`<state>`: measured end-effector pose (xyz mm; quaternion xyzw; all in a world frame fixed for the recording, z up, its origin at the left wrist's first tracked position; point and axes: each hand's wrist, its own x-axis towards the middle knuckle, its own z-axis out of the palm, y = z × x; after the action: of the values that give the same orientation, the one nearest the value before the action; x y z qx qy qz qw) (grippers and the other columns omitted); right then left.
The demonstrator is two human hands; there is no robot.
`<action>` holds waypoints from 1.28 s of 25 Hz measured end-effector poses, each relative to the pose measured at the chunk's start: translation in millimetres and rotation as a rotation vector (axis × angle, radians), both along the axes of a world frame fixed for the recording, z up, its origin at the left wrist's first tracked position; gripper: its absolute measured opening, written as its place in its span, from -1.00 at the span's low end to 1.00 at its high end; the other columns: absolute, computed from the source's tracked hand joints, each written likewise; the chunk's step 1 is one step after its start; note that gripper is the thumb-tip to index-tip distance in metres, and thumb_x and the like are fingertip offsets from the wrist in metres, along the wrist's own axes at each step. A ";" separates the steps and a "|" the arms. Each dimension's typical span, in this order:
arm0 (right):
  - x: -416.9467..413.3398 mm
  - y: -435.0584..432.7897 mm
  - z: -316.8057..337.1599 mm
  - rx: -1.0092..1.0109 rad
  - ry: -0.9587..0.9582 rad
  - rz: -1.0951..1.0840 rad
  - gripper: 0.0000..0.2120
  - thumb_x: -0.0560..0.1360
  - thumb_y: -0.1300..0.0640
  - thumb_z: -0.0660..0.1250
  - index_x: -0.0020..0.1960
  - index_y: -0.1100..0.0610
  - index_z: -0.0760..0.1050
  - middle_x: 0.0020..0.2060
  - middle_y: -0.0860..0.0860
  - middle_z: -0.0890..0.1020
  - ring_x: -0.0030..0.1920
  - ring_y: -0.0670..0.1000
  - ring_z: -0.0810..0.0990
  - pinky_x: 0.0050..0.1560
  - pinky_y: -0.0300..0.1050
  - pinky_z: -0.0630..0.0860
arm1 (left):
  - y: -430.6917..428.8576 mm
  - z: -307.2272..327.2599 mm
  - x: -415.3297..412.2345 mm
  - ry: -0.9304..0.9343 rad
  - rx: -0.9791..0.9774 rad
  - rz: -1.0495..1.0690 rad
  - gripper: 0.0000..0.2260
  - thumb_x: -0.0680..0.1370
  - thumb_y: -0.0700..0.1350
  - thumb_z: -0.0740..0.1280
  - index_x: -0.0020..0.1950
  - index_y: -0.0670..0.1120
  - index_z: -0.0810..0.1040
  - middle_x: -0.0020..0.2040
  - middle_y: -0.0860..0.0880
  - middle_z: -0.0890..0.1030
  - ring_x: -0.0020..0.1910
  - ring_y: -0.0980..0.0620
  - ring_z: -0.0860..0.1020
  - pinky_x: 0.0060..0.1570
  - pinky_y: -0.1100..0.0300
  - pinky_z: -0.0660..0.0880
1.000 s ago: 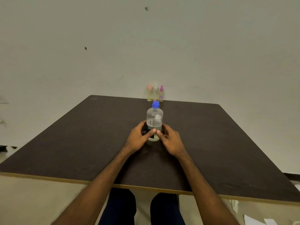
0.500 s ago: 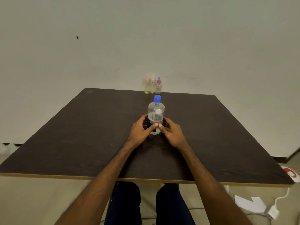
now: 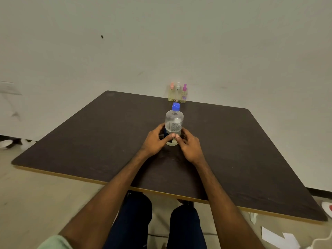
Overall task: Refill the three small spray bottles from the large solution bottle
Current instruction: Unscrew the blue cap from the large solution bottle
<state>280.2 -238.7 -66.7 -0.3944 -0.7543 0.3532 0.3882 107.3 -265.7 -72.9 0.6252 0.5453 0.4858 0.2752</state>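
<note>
The large solution bottle [image 3: 174, 121], clear with a blue cap and a printed label, stands upright in the middle of the dark table [image 3: 107, 133]. My left hand [image 3: 155, 139] and my right hand [image 3: 188, 145] curl round its lower part from either side, thumbs meeting in front. Three small spray bottles stand in a row at the table's far edge against the wall: one with a pink top [image 3: 171, 92], one with a clear top [image 3: 177, 92], one with a magenta top [image 3: 184, 94]. All three are capped and upright.
A plain wall rises right behind the table's far edge. My knees sit under the near edge. White paper scraps [image 3: 276, 237] and a cable lie on the floor at the lower right; white objects lie on the floor at the far left.
The camera has shifted, so the scene sits differently in view. Both hands stay round the large bottle, which has not left the table.
</note>
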 end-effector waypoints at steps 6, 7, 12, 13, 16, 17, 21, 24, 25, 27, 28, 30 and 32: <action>1.3 3.3 0.0 -0.014 0.025 0.016 -0.55 0.60 0.03 0.30 0.46 0.05 0.35 0.29 -0.06 0.56 0.23 -0.16 0.52 0.25 -0.20 0.46 | -0.6 0.4 1.4 -0.009 -0.008 0.020 -0.46 0.50 0.09 0.46 0.43 -0.03 0.44 0.25 0.07 0.62 0.23 0.16 0.58 0.29 0.11 0.51; 1.4 3.7 -0.7 -0.018 0.022 0.014 -0.54 0.60 0.03 0.30 0.47 0.06 0.34 0.29 -0.04 0.56 0.24 -0.15 0.52 0.27 -0.18 0.47 | 0.2 -0.4 0.6 -0.019 -0.008 0.016 -0.45 0.50 0.09 0.46 0.43 -0.03 0.44 0.25 0.06 0.62 0.22 0.16 0.59 0.29 0.12 0.51; -1.6 1.7 0.4 0.000 -0.011 -0.022 -0.53 0.60 0.05 0.30 0.47 0.08 0.34 0.29 0.00 0.56 0.24 -0.11 0.54 0.30 -0.12 0.49 | 2.6 -3.8 -2.9 -0.049 -0.005 -0.007 -0.46 0.49 0.05 0.48 0.43 -0.02 0.45 0.25 0.07 0.62 0.22 0.19 0.58 0.26 0.22 0.51; -2.6 -0.5 0.5 0.009 -0.016 -0.035 -0.54 0.60 0.05 0.30 0.47 0.09 0.34 0.29 0.01 0.57 0.24 -0.11 0.54 0.29 -0.11 0.49 | 2.1 -4.7 -3.6 -0.047 0.001 -0.016 -0.46 0.49 0.04 0.49 0.44 -0.02 0.45 0.25 0.07 0.62 0.22 0.19 0.58 0.25 0.24 0.50; -4.8 -8.8 3.7 0.000 -0.038 -0.057 -0.55 0.61 0.07 0.28 0.47 0.10 0.33 0.29 0.03 0.57 0.21 -0.12 0.55 0.26 -0.17 0.49 | 1.4 -4.6 -5.6 -0.048 0.003 -0.037 -0.44 0.49 0.02 0.49 0.45 -0.03 0.43 0.28 0.04 0.61 0.23 0.17 0.57 0.25 0.24 0.50; -5.1 -12.5 5.0 -0.002 -0.044 -0.066 -0.55 0.61 0.08 0.28 0.47 0.10 0.33 0.29 0.03 0.56 0.19 -0.14 0.53 0.25 -0.20 0.48 | -0.1 -3.9 -5.4 -0.044 0.006 -0.031 -0.44 0.49 0.02 0.49 0.45 -0.03 0.42 0.29 0.04 0.60 0.24 0.16 0.57 0.26 0.22 0.50; -4.6 -17.9 4.3 0.000 -0.066 -0.090 -0.53 0.60 0.10 0.29 0.48 0.10 0.31 0.30 0.05 0.55 0.18 -0.16 0.51 0.21 -0.27 0.45 | -4.9 -3.6 -3.2 -0.031 0.009 -0.021 -0.41 0.50 0.03 0.48 0.48 -0.05 0.39 0.32 0.00 0.58 0.27 0.10 0.55 0.28 0.18 0.49; -3.6 -14.9 2.9 -0.010 -0.074 -0.077 -0.53 0.60 0.09 0.29 0.48 0.10 0.32 0.31 0.06 0.54 0.22 -0.12 0.52 0.25 -0.20 0.47 | -7.7 -4.6 -2.6 -0.023 0.006 -0.007 -0.40 0.50 0.01 0.48 0.49 -0.04 0.37 0.34 0.00 0.55 0.29 0.08 0.53 0.20 0.32 0.46; -3.3 -13.9 1.8 -0.010 -0.069 -0.075 -0.53 0.60 0.09 0.30 0.48 0.10 0.32 0.31 0.05 0.55 0.23 -0.11 0.53 0.25 -0.20 0.47 | -7.9 -4.7 -3.3 -0.028 0.008 -0.001 -0.41 0.50 0.01 0.48 0.48 -0.04 0.37 0.34 0.01 0.56 0.29 0.08 0.53 0.15 0.37 0.46; -2.6 -12.7 0.5 0.001 -0.061 -0.077 -0.54 0.60 0.07 0.30 0.47 0.10 0.33 0.30 0.04 0.56 0.21 -0.14 0.53 0.18 -0.31 0.47 | -8.3 -3.3 -2.9 -0.030 0.021 0.007 -0.41 0.49 0.00 0.49 0.47 -0.04 0.38 0.32 0.01 0.56 0.27 0.09 0.54 0.09 0.43 0.46; -2.0 -12.4 0.6 0.001 -0.055 -0.076 -0.54 0.60 0.07 0.29 0.47 0.11 0.33 0.29 0.03 0.56 0.19 -0.15 0.53 0.13 -0.37 0.46 | -8.8 -2.0 -2.2 -0.030 0.021 0.003 -0.40 0.49 0.01 0.49 0.47 -0.04 0.37 0.33 0.02 0.56 0.27 0.09 0.54 0.07 0.44 0.46; -1.8 -12.7 1.4 -0.002 -0.036 -0.073 -0.56 0.61 0.05 0.28 0.46 0.12 0.35 0.28 0.02 0.56 0.17 -0.18 0.52 0.06 -0.46 0.45 | -10.2 -0.1 -1.1 -0.033 0.016 -0.009 -0.39 0.49 0.01 0.49 0.48 -0.04 0.36 0.34 0.02 0.55 0.27 0.09 0.52 0.04 0.45 0.46; -2.1 -14.3 2.3 0.004 -0.021 -0.073 -0.57 0.61 0.03 0.27 0.44 0.12 0.38 0.26 0.00 0.58 0.17 -0.18 0.54 0.05 -0.48 0.45 | -11.5 1.1 -0.4 -0.031 0.008 -0.007 -0.40 0.49 0.01 0.49 0.48 -0.05 0.36 0.35 0.00 0.54 0.27 0.09 0.52 0.02 0.46 0.45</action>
<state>278.2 -253.0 -64.4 -0.4248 -0.7442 0.3329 0.3936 106.9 -277.3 -71.8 0.6205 0.5369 0.4968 0.2827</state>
